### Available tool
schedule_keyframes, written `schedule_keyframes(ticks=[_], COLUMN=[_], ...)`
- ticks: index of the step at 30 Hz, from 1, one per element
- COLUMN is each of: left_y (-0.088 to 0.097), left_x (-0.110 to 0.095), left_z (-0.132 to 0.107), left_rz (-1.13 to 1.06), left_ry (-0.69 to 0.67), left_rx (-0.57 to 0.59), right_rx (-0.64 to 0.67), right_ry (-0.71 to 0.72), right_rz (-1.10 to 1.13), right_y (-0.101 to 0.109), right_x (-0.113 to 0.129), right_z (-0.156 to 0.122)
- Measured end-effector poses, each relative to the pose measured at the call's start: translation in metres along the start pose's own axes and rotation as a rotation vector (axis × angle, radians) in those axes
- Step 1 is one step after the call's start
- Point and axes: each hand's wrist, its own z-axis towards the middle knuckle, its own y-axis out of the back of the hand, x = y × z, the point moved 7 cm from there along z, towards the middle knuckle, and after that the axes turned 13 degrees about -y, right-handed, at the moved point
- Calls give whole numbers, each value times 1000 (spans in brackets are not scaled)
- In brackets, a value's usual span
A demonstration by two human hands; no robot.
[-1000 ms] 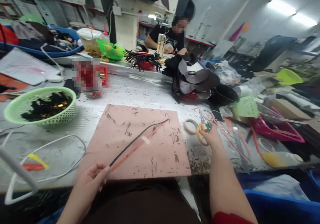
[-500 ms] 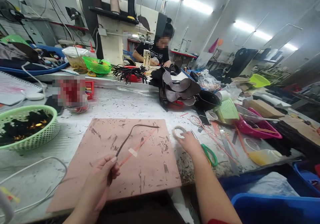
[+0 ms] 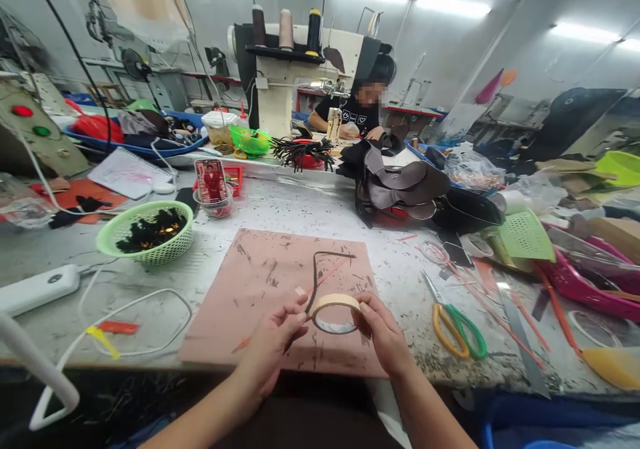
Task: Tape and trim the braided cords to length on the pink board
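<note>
My left hand (image 3: 273, 345) pinches the near end of a thin dark strip (image 3: 316, 272), which rises and bends right over the pink board (image 3: 260, 282). My right hand (image 3: 387, 335) grips the right side of a roll of masking tape (image 3: 336, 299). Tilted, the roll is held above the board, close to my left fingertips. Whether those fingers touch the tape I cannot tell. A faint orange-pink strip (image 3: 333, 272) lies on the board under the dark one, partly hidden by it.
Scissors (image 3: 457, 332) and a metal ruler (image 3: 523, 335) lie at the right. A green basket (image 3: 150, 252) of black pieces stands left, near a white cable (image 3: 170, 292). Dark stacked pieces (image 3: 400, 182) lie behind. Across the table a person (image 3: 367, 105) works at a sewing machine (image 3: 275, 95).
My right hand has lifted the tape roll from the table and brought it left beside my left hand. The left hand still holds the dark strip. The view has turned left.
</note>
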Motion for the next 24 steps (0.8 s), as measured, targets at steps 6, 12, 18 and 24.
schedule_keyframes(ticks=[6, 12, 18, 24], left_y=[9, 14, 13, 2], left_x=[4, 8, 4, 2], left_z=[-3, -3, -7, -8], left_rz=[5, -19, 4, 3], left_ry=[-5, -35, -82, -137], left_rx=[-83, -129, -101, -21], right_rx=[-53, -253, -385, -16], right_ry=[259, 471, 613, 217], right_rz=[-343, -432, -410, -202], right_y=[-13, -18, -20, -46], right_x=[13, 13, 13, -13], right_z=[-10, -26, -38, -11])
